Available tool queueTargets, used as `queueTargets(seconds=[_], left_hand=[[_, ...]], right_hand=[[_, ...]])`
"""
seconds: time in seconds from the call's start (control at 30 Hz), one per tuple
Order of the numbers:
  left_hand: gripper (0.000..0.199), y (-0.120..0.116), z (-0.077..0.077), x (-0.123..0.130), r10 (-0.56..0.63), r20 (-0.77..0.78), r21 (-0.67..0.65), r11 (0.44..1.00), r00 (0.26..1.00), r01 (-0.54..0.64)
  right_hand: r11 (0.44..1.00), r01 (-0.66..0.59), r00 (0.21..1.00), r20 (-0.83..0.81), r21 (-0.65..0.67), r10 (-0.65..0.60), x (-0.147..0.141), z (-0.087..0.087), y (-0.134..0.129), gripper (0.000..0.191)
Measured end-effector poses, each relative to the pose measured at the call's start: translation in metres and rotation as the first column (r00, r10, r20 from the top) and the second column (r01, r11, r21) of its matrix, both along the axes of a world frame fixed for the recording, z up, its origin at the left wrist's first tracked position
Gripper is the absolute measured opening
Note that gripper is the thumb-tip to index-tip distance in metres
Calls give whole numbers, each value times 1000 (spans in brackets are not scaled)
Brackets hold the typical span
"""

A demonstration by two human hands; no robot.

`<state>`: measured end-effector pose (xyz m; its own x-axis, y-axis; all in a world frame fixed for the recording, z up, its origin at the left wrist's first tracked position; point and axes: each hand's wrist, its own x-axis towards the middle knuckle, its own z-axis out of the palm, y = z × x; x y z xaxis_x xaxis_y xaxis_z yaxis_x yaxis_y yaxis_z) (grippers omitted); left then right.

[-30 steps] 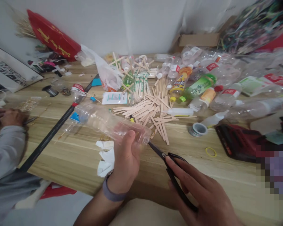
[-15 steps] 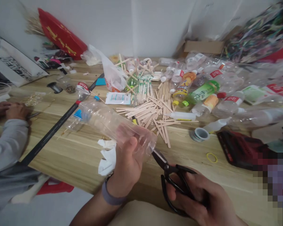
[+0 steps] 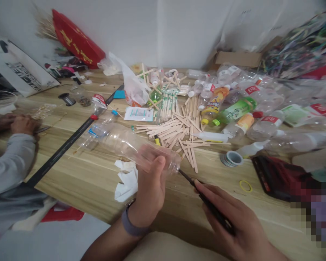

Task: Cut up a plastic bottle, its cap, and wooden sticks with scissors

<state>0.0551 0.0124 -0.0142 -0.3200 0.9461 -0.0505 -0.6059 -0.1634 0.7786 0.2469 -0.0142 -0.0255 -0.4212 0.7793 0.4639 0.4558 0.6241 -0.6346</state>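
though blurry, label (image 3: 99, 98) near held bottle (image 3: 121, 140)

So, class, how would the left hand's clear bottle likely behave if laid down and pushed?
The clear bottle would probably roll, since its body looks rounded. It is likely light: see-through, with no liquid showing. Its thin-looking walls may flex where the left hand grips.

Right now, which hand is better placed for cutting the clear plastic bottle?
Probably the right hand: it holds black scissors at the end of the clear bottle, which the left hand grips.
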Motion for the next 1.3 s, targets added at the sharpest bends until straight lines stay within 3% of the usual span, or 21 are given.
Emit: queueTargets(seconds=[0.03, 0.1, 0.17, 0.2, 0.23, 0.27, 0.33, 0.4, 0.43, 0.5, 0.57, 0.63, 0.7, 0.77, 0.83, 0.9, 0.93, 1.03, 1.13, 1.23, 1.3], left_hand=[[24, -1, -1, 0, -2, 14, 12, 1000, 1000, 2], [27, -2, -1, -1, -19, 63, 20, 1000, 998, 18], [34, -4, -1, 0, -51, 108, 4, 999, 993, 51], [35, -5, -1, 1, -62, 115, 2, 998, 991, 62], [34, -5, -1, 1, -64, 110, 6, 998, 992, 64], [32, -5, -1, 2, -58, 100, 10, 998, 993, 57], [28, -4, -2, 2, -34, 88, 2, 999, 996, 34], [27, -4, -4, 3, -19, 90, -12, 1000, 996, 21], [26, -4, -5, 3, -15, 85, -17, 1000, 996, 16], [24, -4, -6, 3, -8, 55, -22, 1000, 998, 10], [24, -5, -5, 2, 1, 27, -20, 1000, 1000, 0], [26, -5, -4, 1, 12, 38, -26, 1000, 999, -11], [30, -5, -1, 0, 17, 74, -31, 999, 997, -15], [32, -4, 2, -1, 2, 93, -20, 1000, 996, -1], [29, -3, 3, -1, -31, 87, 1, 1000, 996, 31], [28, -1, 3, 0, -46, 95, -8, 999, 994, 47], [29, -1, 2, 0, -46, 108, -22, 999, 993, 48], [28, 1, -4, 0, -34, 137, -54, 998, 990, 41], [24, 0, -9, 0, -35, 99, -62, 997, 995, 42], [23, -2, -9, 1, -24, 59, -66, 997, 998, 28], [23, -2, -6, 2, -16, 51, -42, 999, 999, 18]], right_hand=[[960, -58, 984, -176, -272, 10, 1, 0, 1, 42], [587, -342, 868, -486, -734, -103, 1, -3, 4, 30], [103, -621, 730, -622, -777, -285, 1, -7, 4, 44], [-33, -690, 686, -639, -723, -348, 0, -9, 4, 49], [-52, -712, 663, -646, -700, -379, -1, -11, 2, 50], [37, -681, 673, -645, -731, -363, -1, -12, 0, 47], [471, -446, 795, -579, -761, -181, -1, -13, -5, 37], [920, -101, 971, -238, -378, 9, 2, -13, -8, 43], [996, -16, 1000, -13, -88, 15, 4, -14, -8, 54], [952, -8, 951, 296, 305, -87, 7, -16, -9, 73], [916, -5, 925, 351, 401, -148, 7, -18, -9, 77], [975, 17, 975, 213, 221, -65, 3, -17, -8, 69], [971, -53, 990, -141, -234, 20, -2, -15, -6, 50], [622, -363, 851, -519, -694, -82, -6, -12, -2, 33], [140, -669, 672, -675, -730, -305, -7, -12, 1, 33], [-48, -772, 598, -700, -633, -391, -7, -16, 0, 36], [23, -737, 627, -696, -675, -350, -6, -19, -2, 37], [547, -370, 854, -506, -751, -118, -2, -26, -11, 39], [963, 1, 997, -77, -270, -23, 2, -30, -16, 58], [948, 46, 917, 364, 315, -165, 3, -29, -12, 87], [909, 13, 872, 440, 416, -214, 1, -29, -8, 92]])
